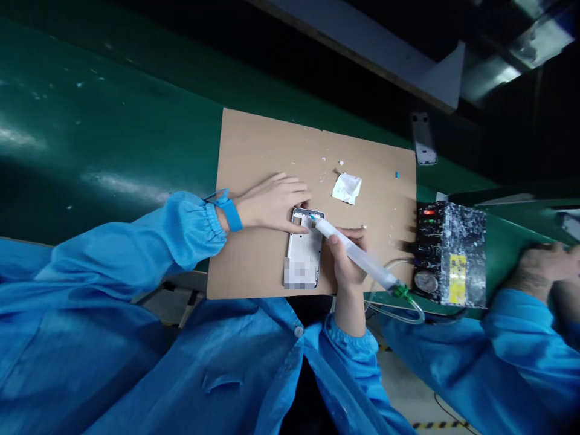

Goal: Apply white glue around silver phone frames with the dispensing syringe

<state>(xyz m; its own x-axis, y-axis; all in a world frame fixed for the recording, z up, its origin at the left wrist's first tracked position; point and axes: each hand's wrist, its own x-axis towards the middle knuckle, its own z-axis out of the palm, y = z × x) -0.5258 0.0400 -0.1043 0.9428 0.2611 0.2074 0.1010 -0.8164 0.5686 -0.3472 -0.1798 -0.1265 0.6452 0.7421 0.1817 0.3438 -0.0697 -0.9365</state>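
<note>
A pale phone housing point(304, 244) with a dark rim lies on a sheet of brown cardboard point(249, 266), its long side running away from me. My left hand point(278, 202) grips its upper left corner, the thumb over the inner face and the fingers curled at the top edge. In my right hand point(348, 260) is a white dispensing syringe point(360, 254), held slanted like a pen. The syringe's fine tip meets the housing near its top end, by my left thumb. From the syringe's green rear cap point(401, 291) a clear tube leads off.
Right of the cardboard stands a worn dispenser box point(455, 254) with knobs and a gauge. A crumpled white paper point(347, 188) and small white crumbs lie on the cardboard. Another housing point(424, 139) lies at the back right. A co-worker's hand point(539, 272) is at the far right.
</note>
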